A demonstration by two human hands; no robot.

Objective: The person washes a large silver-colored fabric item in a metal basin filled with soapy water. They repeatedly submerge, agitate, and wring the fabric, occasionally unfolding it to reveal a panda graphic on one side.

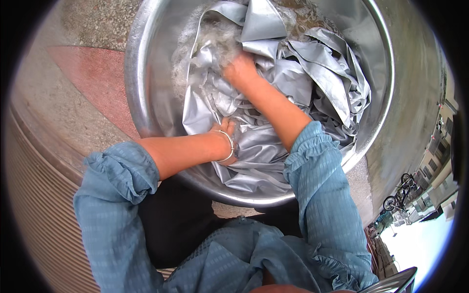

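A large heap of silver-coated fabric (260,146) lies crumpled and wet in a round metal basin (146,73). My left hand (224,143), with a bangle (229,141) at its wrist, grips the fabric at the basin's near left. Farther in, my right hand (240,69) is down among the folds, blurred by motion. Splashing, foamy water (220,40) hides its fingers, so whether it holds anything does not show. One broad flap of the fabric (262,22) stands up just beyond the right hand.
Soapy, brownish water (311,16) shows at the basin's far side. Stone-chip paving (95,22) with a red section (95,80) lies to the left, beside a ribbed surface (44,190). A parked motorcycle (399,192) and buildings appear far off at right.
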